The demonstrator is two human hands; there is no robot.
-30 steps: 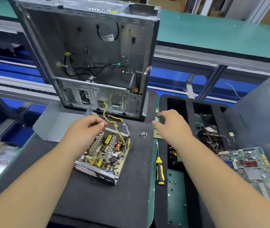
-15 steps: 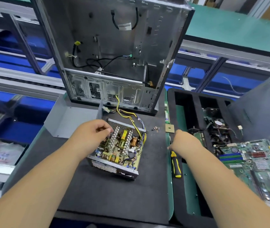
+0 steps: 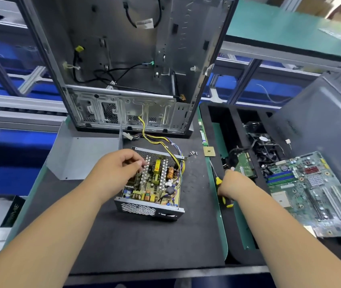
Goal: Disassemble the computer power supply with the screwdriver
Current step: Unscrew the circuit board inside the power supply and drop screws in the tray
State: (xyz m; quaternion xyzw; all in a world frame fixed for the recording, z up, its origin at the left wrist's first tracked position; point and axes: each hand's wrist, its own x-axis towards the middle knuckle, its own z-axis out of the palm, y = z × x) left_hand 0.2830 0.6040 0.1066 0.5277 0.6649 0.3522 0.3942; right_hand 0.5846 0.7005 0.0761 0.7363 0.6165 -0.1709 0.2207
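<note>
1. My right hand [image 3: 231,185] closes on the screwdriver [image 3: 222,189], which lies at the mat's right edge and is not yet lifted.
2. My left hand [image 3: 116,170] grips the power supply [image 3: 153,183], fingers curled on its left wall, mid-mat.
3. Its cover [image 3: 82,154] is already off, lying behind; loose screws [image 3: 192,153] rest beside it.
4. The circuit board is still seated, and its wires [image 3: 155,138] run into the computer case [image 3: 132,65]. Judgement: roughly half done.

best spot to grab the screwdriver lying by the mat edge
Grip the yellow-and-black handle of the screwdriver, coming from above on its right side, where the right hand already covers it. It lies flat, thin shaft pointing away; the handle is the thick near end.
</note>
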